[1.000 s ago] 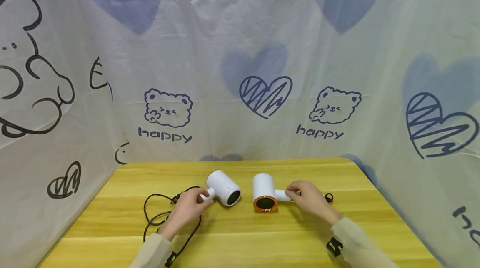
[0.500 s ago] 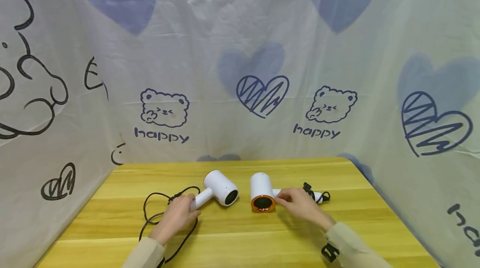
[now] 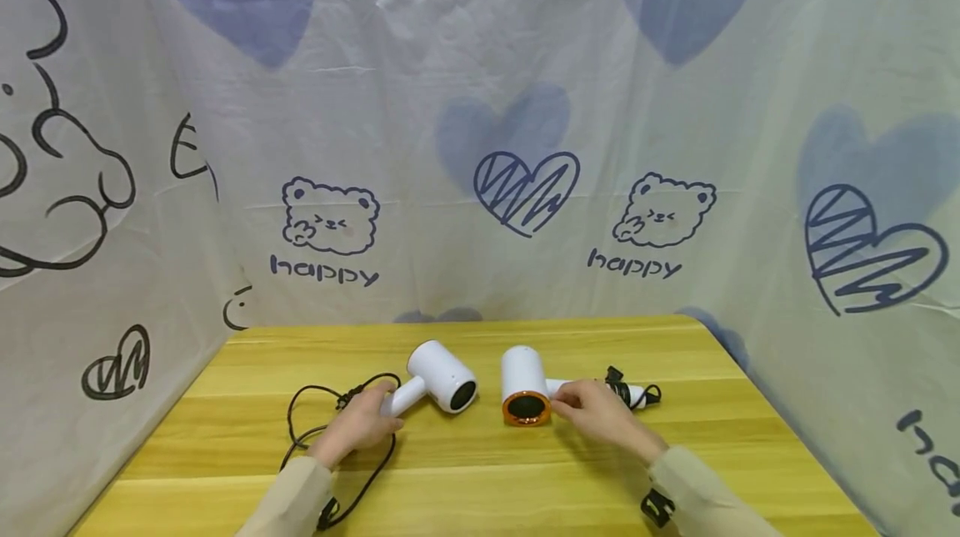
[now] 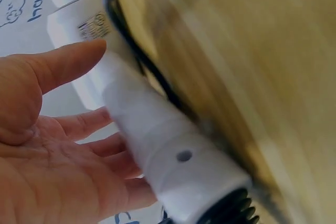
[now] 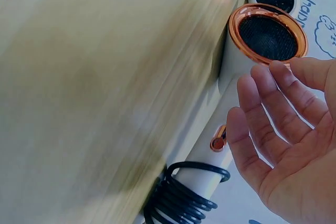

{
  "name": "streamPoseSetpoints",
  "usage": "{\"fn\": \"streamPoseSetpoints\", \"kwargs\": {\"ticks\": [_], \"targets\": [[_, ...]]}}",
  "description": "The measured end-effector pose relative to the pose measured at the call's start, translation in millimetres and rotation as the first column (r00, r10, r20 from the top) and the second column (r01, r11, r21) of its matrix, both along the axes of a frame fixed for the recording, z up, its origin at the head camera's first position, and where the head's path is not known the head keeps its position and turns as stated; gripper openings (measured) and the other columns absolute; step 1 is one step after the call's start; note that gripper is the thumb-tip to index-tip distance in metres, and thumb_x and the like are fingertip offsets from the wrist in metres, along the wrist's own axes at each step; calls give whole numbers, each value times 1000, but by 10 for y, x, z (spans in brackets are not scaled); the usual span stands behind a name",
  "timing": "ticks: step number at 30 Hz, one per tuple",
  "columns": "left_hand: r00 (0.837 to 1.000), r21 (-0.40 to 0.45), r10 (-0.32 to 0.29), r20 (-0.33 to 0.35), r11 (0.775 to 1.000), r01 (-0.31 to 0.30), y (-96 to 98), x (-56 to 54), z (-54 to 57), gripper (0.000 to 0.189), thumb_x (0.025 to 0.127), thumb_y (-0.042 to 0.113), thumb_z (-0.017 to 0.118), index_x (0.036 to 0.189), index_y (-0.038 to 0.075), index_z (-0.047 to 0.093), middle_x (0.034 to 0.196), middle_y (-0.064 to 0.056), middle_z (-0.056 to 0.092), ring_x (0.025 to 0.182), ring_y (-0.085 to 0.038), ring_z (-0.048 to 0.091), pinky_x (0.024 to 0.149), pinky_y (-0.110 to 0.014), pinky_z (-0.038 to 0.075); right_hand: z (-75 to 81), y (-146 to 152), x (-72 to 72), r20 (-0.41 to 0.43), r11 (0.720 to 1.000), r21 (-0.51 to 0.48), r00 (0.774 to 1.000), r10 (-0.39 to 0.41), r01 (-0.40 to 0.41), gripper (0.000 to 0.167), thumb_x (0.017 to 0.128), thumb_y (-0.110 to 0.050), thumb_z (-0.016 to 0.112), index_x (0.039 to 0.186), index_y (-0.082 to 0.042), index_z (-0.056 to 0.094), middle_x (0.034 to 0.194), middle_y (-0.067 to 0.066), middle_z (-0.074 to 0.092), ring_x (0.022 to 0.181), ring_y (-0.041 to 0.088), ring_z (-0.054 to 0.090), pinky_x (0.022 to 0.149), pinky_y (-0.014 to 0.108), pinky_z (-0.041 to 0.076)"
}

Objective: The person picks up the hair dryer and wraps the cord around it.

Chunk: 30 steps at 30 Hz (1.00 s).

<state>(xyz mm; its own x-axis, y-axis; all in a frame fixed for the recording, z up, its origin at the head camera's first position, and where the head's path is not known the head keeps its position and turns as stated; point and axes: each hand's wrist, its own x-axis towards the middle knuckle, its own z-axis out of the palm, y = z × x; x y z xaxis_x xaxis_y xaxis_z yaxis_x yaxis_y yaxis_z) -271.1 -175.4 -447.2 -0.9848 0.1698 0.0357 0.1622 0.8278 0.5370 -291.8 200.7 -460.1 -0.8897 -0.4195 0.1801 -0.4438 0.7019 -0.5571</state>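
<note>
Two white hair dryers lie on the table. My left hand (image 3: 358,422) is at the handle (image 4: 152,124) of the left dryer (image 3: 444,374), its fingers lying along the handle's far side and its thumb stretched toward the barrel in the left wrist view. The right dryer (image 3: 522,370) faces me with a copper-orange ring (image 5: 236,30) round its dark outlet. My right hand (image 3: 602,415) is beside that dryer's handle (image 5: 207,135), close to the barrel. Its fingers are loosely bent, with nothing gripped between them.
A loose black cord (image 3: 386,464) loops over the table on the left, partly under the left arm. The right dryer's cord (image 5: 181,198) is wound round its handle's end. Printed cloth walls (image 3: 427,262) enclose the yellow wooden table (image 3: 480,487).
My left hand has slid down and left along the handle, away from its barrel. The right hand has moved left toward its dryer's barrel, uncovering the wound cord. Both dryers stay in place.
</note>
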Motion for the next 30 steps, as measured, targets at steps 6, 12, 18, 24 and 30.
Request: {"fn": "streamPoseSetpoints", "kwargs": {"ticks": [6,12,18,24,30], "targets": [[1000,14,9,2,1000,-9,30,-60,-66,42,82,6,76,118,-2,57,104,-15,65,91,-28,61,76,-46,50,-19,-79,5,-27,1000,-24,1000,9,-9,18,96,-25,63,84,-15,71,76,-1,70,60,3,50,59,23,42],[992,155,50,117,986,-68,86,-78,-127,32,84,6,72,113,1,58,103,-12,62,86,-24,56,70,-40,46,-17,-135,16,-15,999,-36,1000,28,-28,20,97,-26,61,83,-14,70,76,0,70,58,4,51,56,23,43],[990,252,71,125,963,-101,163,-49,-122,35,84,6,71,115,1,56,105,-14,61,85,-25,56,66,-34,46,-16,-164,36,-30,999,-26,999,28,-29,21,97,-26,61,82,-15,69,74,-1,70,57,4,49,55,23,42],[994,324,76,78,941,-97,299,-26,-31,34,86,9,71,116,3,55,97,-14,61,79,-23,57,61,-31,47,10,-241,61,-48,997,-62,998,47,-50,19,97,-25,61,82,-16,70,78,-5,71,67,2,58,64,24,47],[990,492,46,133,864,-106,506,-1,131,41,91,17,68,126,5,51,104,-16,61,85,-25,59,65,-33,48,45,-391,68,-149,996,-24,986,78,-82,16,96,-23,62,84,-17,71,76,-9,69,65,-1,55,62,22,46]]}}
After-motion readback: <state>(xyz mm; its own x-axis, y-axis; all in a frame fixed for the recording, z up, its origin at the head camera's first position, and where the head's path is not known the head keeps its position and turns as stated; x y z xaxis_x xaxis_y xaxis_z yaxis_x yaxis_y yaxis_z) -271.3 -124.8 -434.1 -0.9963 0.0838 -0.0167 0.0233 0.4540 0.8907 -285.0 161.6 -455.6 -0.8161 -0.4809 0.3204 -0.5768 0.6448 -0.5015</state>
